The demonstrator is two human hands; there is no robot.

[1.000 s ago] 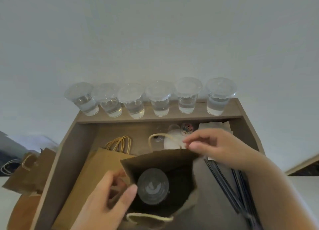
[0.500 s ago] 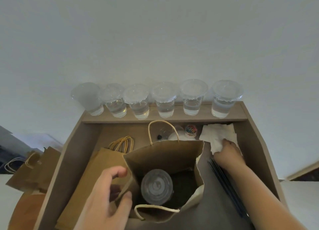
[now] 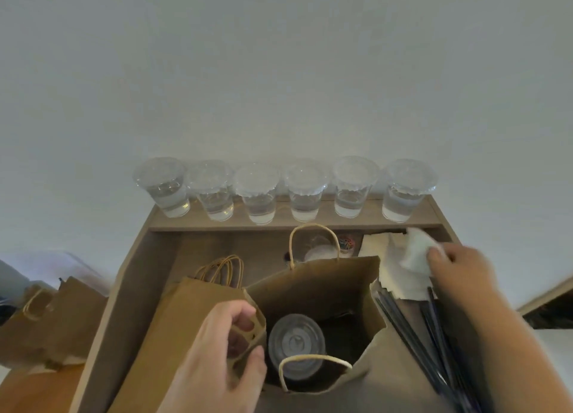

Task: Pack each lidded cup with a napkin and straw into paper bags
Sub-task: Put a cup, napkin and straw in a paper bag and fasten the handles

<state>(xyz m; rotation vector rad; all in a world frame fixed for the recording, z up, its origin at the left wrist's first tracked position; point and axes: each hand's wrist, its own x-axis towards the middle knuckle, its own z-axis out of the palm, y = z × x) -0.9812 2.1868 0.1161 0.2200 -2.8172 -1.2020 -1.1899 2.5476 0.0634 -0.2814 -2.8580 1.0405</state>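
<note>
Pinching the left wall of the open paper bag [image 3: 325, 285], the left hand [image 3: 217, 357] has its grip clamped over the rim and holds the mouth wide. A lidded cup [image 3: 296, 344] stands upright inside, toward the near left corner. Right of the bag, dark straws [image 3: 412, 329] lie on the desk [image 3: 145, 288]. The right hand [image 3: 459, 270] has its grip closed on one white napkin [image 3: 417, 254], raised over the napkin stack [image 3: 390, 276]. Best, I judge, to drop it beside the cup, not on the lid.

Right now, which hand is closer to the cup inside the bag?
Left. The left hand grips the bag beside the cup; the right hand pinches a napkin farther off.
</note>
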